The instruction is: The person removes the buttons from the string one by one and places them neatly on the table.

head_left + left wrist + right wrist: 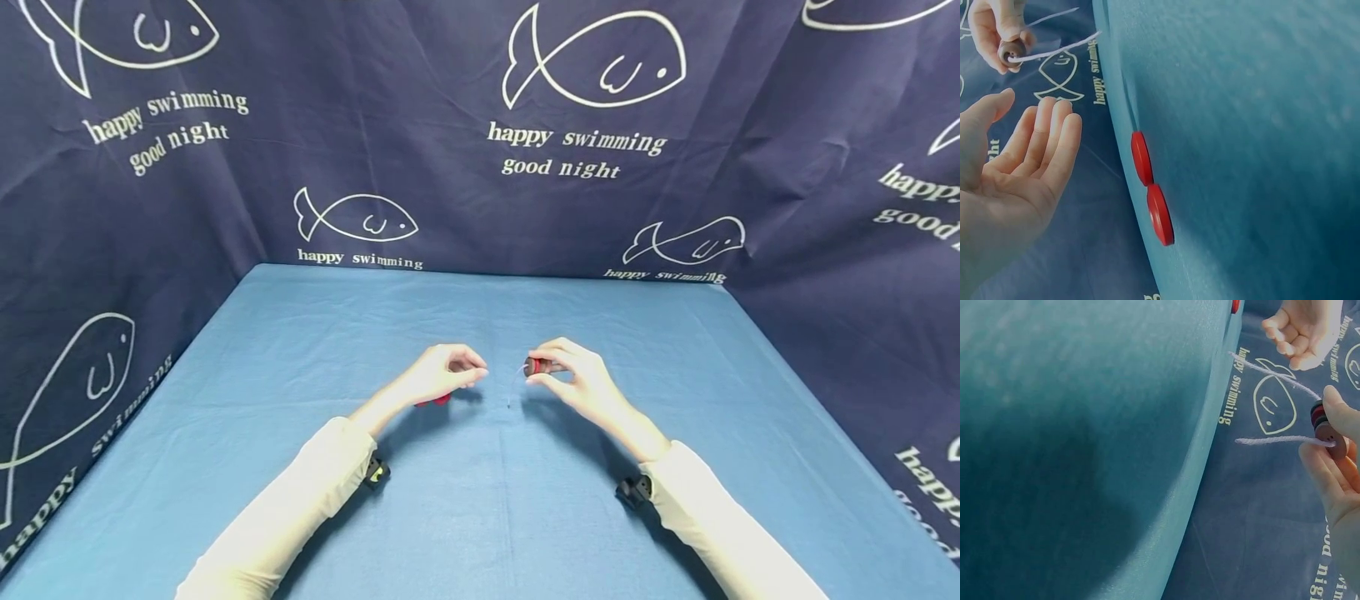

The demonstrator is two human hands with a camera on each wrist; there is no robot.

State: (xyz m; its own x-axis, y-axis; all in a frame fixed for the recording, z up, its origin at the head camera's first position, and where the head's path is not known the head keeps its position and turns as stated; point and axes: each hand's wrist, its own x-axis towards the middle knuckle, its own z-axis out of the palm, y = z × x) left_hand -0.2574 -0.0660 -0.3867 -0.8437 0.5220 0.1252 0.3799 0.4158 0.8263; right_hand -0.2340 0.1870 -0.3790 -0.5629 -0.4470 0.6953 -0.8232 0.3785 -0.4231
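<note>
My right hand (585, 382) pinches a short stack of button-like discs (1319, 417), brown, dark and red, between thumb and fingers. A pale cord (1282, 440) runs through the stack, and its two loose ends hang out toward the left. Across a small gap, my left hand (441, 372) hovers with relaxed, slightly bent fingers and nothing in them. Below it, two red discs (1160, 214) lie on the cloth side by side; the head view shows them partly hidden behind the left hand.
A blue cloth (480, 500) covers the table. Dark blue curtains (420, 125) with white fish drawings and lettering stand behind it and along both sides. A small black device (634, 492) sits at the right wrist, with another (377, 473) at the left.
</note>
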